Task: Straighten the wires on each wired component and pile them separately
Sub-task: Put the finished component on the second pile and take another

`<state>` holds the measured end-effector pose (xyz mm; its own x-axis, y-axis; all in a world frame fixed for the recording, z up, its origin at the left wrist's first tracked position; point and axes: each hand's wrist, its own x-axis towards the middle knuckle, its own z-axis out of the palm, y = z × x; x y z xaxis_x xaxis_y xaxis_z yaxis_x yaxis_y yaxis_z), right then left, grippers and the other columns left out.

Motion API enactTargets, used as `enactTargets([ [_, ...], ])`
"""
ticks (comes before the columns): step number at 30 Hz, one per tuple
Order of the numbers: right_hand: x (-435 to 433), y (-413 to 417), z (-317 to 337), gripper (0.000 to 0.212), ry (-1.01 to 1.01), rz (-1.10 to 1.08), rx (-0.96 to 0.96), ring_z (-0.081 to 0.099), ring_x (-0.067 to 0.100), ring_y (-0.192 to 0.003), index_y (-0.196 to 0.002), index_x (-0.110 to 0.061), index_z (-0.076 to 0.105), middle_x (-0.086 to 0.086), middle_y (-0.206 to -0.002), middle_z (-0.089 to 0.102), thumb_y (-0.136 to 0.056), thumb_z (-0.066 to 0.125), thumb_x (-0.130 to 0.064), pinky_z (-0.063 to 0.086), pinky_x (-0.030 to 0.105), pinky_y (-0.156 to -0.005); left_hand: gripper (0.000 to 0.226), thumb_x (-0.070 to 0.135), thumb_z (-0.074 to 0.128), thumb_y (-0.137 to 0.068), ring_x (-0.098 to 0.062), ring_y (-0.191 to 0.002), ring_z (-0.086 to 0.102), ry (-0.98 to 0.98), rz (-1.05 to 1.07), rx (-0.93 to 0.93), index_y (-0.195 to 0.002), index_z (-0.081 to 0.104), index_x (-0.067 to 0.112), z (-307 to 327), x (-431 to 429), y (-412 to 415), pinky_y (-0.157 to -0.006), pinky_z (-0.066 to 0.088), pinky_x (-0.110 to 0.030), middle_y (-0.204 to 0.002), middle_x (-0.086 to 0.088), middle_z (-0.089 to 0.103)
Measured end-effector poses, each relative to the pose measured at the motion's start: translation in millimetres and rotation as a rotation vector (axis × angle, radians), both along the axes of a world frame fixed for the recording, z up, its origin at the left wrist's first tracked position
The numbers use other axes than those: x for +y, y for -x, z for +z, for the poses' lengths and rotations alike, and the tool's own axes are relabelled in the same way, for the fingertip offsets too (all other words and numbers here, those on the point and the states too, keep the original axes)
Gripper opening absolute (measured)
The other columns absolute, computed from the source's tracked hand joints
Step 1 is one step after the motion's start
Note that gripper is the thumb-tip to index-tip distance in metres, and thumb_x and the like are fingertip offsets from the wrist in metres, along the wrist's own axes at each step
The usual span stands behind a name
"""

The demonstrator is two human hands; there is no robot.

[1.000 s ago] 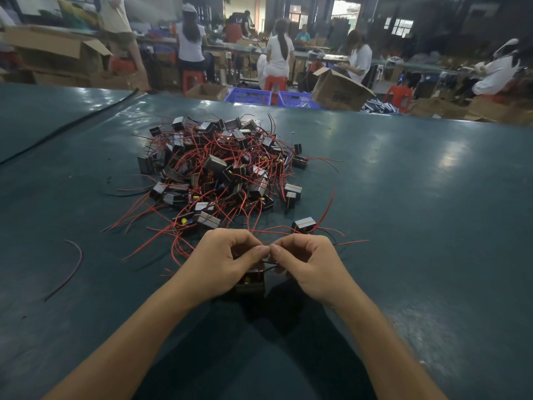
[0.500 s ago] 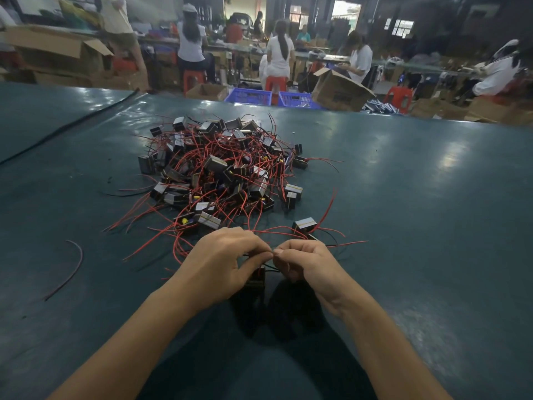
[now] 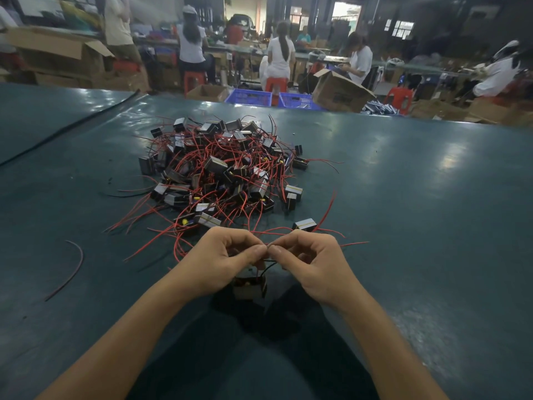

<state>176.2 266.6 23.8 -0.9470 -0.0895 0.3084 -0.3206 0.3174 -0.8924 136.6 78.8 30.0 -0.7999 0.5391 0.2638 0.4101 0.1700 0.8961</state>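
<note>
A loose wire (image 3: pixel 69 269) lies at the frame's left on the green counter (image 3: pixel 403 197). Above centre sits the tangled pile (image 3: pixel 225 174) of red-wired parts. Below it the left hand (image 3: pixel 222 264) pinches a thin wire. The wired component (image 3: pixel 250 288) sits just under both thumbs, and the right hand (image 3: pixel 311 264) pinches wire too.

Glossy smooth teal table (image 3: pixel 403 197); matt cardboard box (image 3: pixel 340 89); blue plastic crates (image 3: pixel 249 97)

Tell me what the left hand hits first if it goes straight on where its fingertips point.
Most likely the right hand: the left hand points its pinched fingertips at that hand's fingertips, almost against them above the component. Whether they touch is unclear.
</note>
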Motion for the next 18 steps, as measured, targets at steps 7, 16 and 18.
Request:
enactTargets([
  [7, -1.7, -1.8, 1.8, 0.009, -0.061, -0.004, 0.005, 0.058, 0.033, -0.065, -0.083, -0.021, 0.070, 0.012, -0.074, 0.067, -0.091, 0.067, -0.020, 0.050, 0.044, -0.062, 0.012, 0.032, 0.063, -0.083, 0.000, -0.066, 0.066, -0.004, -0.001, 0.001, -0.079, 0.072, 0.024, -0.6, -0.7, -1.3, -0.062, 0.046, -0.008, -0.073, 0.006, 0.073],
  [16, -7.3, 0.7, -2.1, 0.021, -0.049, -0.041, -0.167, 0.049, 0.007, -0.057, -0.073, -0.021, 0.064, -0.005, -0.062, 0.056, -0.094, 0.062, -0.021, 0.043, 0.021, -0.057, 0.005, 0.023, 0.074, -0.083, -0.005, -0.070, 0.065, 0.178, 0.133, 0.341, -0.080, 0.074, 0.019, -6.1, 1.1, -5.1, -0.069, 0.051, -0.021, -0.069, 0.013, 0.069],
  [18, -9.7, 3.0, -4.9, 0.025, -0.057, -0.079, -0.194, 0.044, 0.005, -0.053, -0.069, -0.021, 0.062, -0.010, -0.057, 0.051, -0.094, 0.062, -0.019, 0.039, 0.018, -0.054, 0.010, 0.027, 0.072, -0.082, -0.005, -0.067, 0.061, 0.229, 0.160, 0.459, -0.079, 0.074, 0.018, -7.3, 1.4, -5.6, -0.066, 0.050, -0.028, -0.069, 0.012, 0.067],
])
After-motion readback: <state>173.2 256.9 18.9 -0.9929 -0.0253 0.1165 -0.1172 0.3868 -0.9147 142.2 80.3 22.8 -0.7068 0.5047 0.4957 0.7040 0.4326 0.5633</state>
